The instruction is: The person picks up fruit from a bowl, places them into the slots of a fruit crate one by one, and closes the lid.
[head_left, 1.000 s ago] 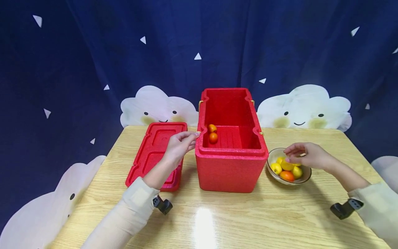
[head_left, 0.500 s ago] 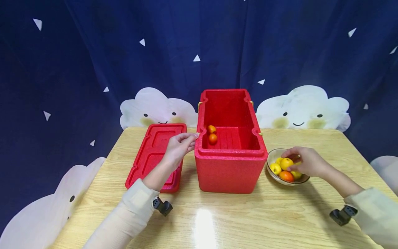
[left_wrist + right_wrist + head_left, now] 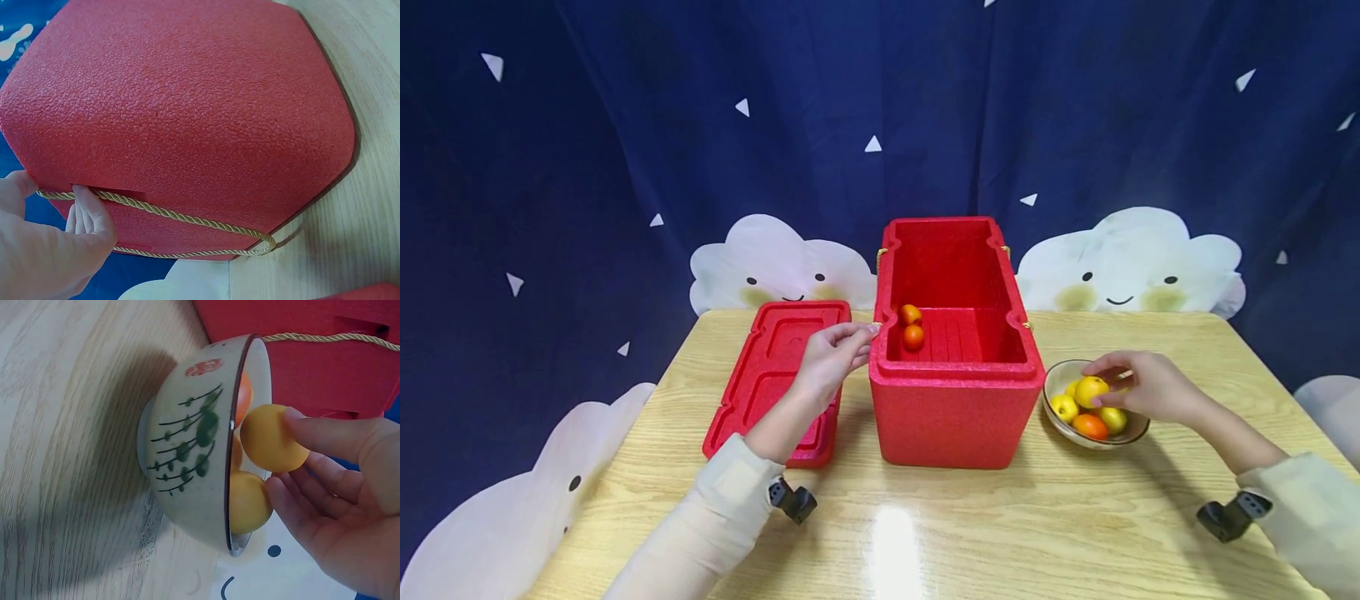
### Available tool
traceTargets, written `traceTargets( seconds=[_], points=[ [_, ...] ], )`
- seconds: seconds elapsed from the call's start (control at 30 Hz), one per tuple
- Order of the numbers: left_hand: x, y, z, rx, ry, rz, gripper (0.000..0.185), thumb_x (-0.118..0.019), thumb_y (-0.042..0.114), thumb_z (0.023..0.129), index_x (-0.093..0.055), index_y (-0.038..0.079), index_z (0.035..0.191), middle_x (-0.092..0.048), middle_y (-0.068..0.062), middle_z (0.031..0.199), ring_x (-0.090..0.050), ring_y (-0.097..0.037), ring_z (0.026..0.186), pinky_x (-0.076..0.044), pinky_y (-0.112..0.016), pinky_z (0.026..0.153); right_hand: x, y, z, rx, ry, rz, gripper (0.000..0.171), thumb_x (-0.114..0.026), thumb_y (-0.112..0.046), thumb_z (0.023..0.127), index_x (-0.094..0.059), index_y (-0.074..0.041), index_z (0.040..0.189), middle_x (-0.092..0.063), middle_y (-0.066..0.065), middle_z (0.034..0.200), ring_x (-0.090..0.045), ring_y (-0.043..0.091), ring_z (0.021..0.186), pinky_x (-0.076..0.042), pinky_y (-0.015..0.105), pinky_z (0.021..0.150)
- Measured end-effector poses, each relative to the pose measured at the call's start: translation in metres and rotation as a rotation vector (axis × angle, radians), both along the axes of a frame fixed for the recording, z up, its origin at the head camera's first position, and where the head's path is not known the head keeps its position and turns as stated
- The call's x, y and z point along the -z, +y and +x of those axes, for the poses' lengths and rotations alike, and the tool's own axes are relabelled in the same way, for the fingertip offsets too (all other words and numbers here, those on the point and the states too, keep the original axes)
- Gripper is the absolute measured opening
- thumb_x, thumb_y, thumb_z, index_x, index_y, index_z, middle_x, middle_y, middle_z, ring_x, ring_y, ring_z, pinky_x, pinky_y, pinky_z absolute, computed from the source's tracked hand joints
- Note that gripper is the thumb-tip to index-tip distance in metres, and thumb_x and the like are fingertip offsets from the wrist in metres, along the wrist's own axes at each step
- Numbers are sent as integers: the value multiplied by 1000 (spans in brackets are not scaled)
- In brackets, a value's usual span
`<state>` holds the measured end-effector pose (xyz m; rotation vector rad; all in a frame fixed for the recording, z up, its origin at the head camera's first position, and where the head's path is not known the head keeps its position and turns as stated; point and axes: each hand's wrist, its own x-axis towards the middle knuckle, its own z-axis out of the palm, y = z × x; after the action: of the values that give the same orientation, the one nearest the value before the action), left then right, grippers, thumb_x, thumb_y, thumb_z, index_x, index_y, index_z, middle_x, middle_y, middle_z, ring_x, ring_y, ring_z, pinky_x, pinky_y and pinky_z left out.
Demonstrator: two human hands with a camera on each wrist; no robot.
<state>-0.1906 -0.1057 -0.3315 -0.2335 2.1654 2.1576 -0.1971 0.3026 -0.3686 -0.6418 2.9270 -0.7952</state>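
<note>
We see the right hand (image 3: 1153,387) pinching a yellow fruit (image 3: 1090,391) between thumb and fingertips (image 3: 319,434), just above the bowl (image 3: 1055,380) that sits at 3 o'clock of the box (image 3: 955,417). We judge the fruit light, firm and smooth-skinned, round enough to roll or slip, so a hold across its widest part with thumb opposite the fingers looks safest. More yellow fruit and an orange one (image 3: 1089,426) lie in the bowl, which looks like glazed ceramic with green sprigs painted outside (image 3: 187,450); we would call it hard and breakable.

The left hand (image 3: 827,367) rests at the box's 9 o'clock rim, fingers (image 3: 94,212) curled over a twisted gold cord (image 3: 187,219). The box is red pebbled foam, probably light, stiff and easily dented. Two small orange fruits (image 3: 913,327) lie on its ribbed floor. Its lid (image 3: 767,367) lies flat at 9 o'clock on the glossy wood-grain counter (image 3: 925,533).
</note>
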Motion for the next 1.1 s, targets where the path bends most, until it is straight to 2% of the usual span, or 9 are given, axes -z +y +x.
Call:
traceTargets(
  seconds=[0.13, 0.23, 0.57, 0.87, 1.1],
  points=[
    [0, 0, 0, 3, 9, 14, 31, -61, 18, 93, -63, -2, 116, -70, -8, 103, -67, -6, 76, -57, -31, 91, -2, 2, -1, 29, -59, -27, 40, -82, -17, 73, -68, -1, 107, -70, 15, 103, -59, 2, 82, -55, 15, 70],
    [1, 0, 0, 4, 13, 21, 31, -61, 18, 93, -63, -3, 115, -70, -7, 101, -67, -6, 76, -57, -31, 91, -2, 3, -1, 47, -102, -42, 40, -80, -17, 75, -67, -1, 109, -70, 14, 103, -58, -2, 80, -53, 12, 70],
    [2, 0, -1, 7, 2, 15, 30, -62, 18, 92, -64, -1, 116, -70, -9, 105, -67, -6, 77, -56, -35, 95, -5, 1, -3, 81, -197, -110, 45, -78, -22, 79, -64, 0, 116, -68, 15, 105, -60, 2, 81, -53, 15, 70],
    [1, -1, 0, 8, 4, 9, 32, -61, 19, 93, -64, -1, 117, -69, -10, 108, -67, -6, 78, -57, -29, 90, -3, -2, -9, 92, -256, -200, 48, -74, -22, 83, -59, 2, 123, -66, 19, 112, -60, -2, 83, -56, 16, 70],
    [0, 0, -1, 1, -9, 11, 31, -62, 20, 92, -64, 0, 115, -69, -10, 108, -67, -6, 78, -53, -38, 99, -9, -7, -14, 89, -267, -212, 48, -71, -22, 86, -57, 1, 126, -63, 22, 120, -63, -2, 87, -55, 14, 75]
  ],
)
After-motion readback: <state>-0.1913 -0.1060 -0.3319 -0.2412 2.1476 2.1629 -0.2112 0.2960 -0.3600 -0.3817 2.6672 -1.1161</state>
